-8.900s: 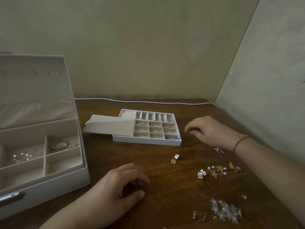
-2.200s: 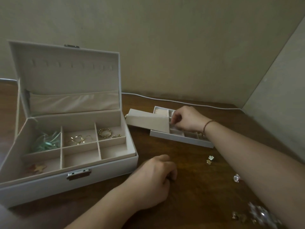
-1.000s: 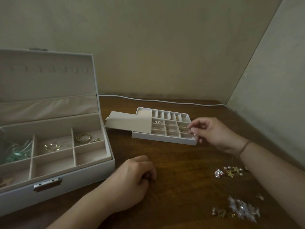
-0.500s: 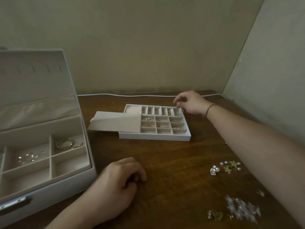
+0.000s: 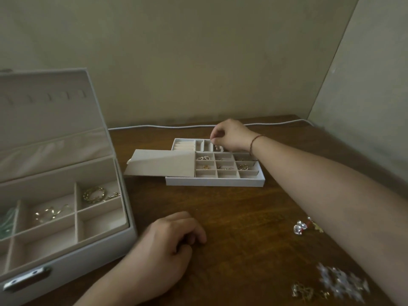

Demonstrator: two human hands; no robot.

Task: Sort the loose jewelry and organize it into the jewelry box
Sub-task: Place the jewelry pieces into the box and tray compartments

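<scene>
Right hand: the right hand [image 5: 229, 135] is seen at upper centre, over the back row of the divided tray [image 5: 223, 181]; its fingers [image 5: 213, 138] are pinched together, but whether anything is held cannot be told.
Left hand: the left hand [image 5: 167, 244] is rested on the tabletop [image 5: 242, 217] at lower centre, fingers loosely curled, nothing gripped.
Divided tray: it is placed at centre; small gold pieces are seen in several compartments, and its left part is covered by a beige flap [image 5: 161, 162].
Jewelry box: the jewelry box [image 5: 72, 252] is stood open at left; a gold bracelet [image 5: 94, 194] is lain in a rear compartment.
Loose jewelry: loose jewelry [image 5: 326, 283] is scattered at lower right, partly blurred.
Cable: a white cable [image 5: 159, 127] is run along the wall.
</scene>
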